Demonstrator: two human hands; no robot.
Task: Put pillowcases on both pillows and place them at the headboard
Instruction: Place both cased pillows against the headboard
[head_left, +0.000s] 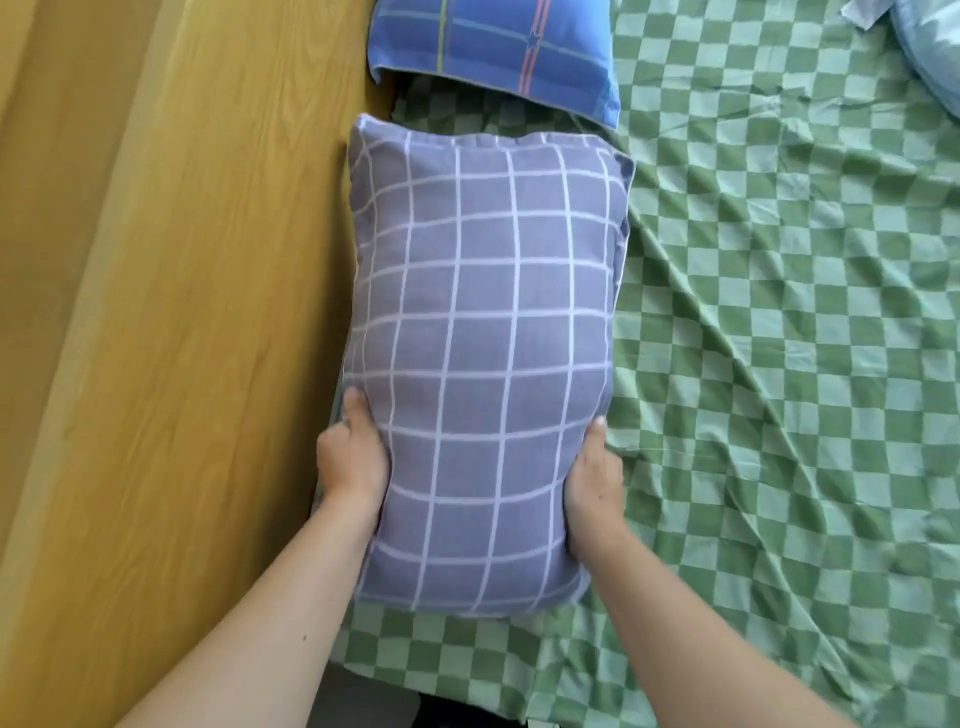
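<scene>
Between the two hands lies the grey pillow (480, 364), cased in a white grid pattern, its long axis running away from the person along the wooden headboard (182, 312). The left hand (353, 457) grips the pillow's left edge, thumb on top pointing forward and the fingers curled out of sight beneath. The right hand (592, 488) grips the right edge in the same manner, thumb laid along the top and fingers tucked under, so how far they reach cannot be told. The near end of the pillow extends back past both wrists; most of it lies beyond the thumbs. It sits on the green checked sheet (779, 364), its left side against the headboard. Just beyond the pillow's far end, apart from it, is a blue pillow (493, 52), cut off by the top edge. At the far right corner a pale blue fabric (930, 57) is mostly out of frame and hard to identify.
</scene>
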